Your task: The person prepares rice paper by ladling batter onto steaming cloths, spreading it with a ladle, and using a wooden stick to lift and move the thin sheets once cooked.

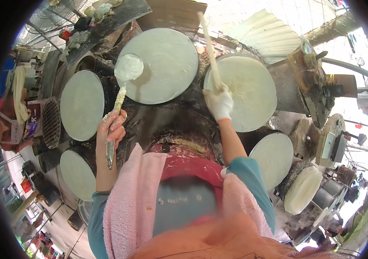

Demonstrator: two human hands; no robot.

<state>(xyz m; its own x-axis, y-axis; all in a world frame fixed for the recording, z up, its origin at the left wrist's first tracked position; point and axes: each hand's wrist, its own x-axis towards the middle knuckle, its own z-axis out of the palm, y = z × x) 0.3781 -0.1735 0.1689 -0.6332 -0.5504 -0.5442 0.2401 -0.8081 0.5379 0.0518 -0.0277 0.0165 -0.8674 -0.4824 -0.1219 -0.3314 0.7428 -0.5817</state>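
My left hand [112, 126], bare and smeared with white paste, grips the handle of a metal ladle [119, 99]. White batter [129, 66] fills the ladle's bowl, which hangs over the left part of the large back round griddle [164, 64]. In a white glove, my right hand [221, 103] holds a long, pale wooden stick [210, 53] that points away from me. That hand is over the left side of the right round griddle [247, 94]. Pale, thin layers cover both griddle tops; the right one looks yellower in the middle.
More pale-topped round griddles stand at left [83, 105], lower left [76, 174] and right [272, 160]. A stack of pale round sheets [303, 190] sits at lower right, near steam. A cardboard panel [172, 14] rises behind. A fan [62, 13] is at upper left.
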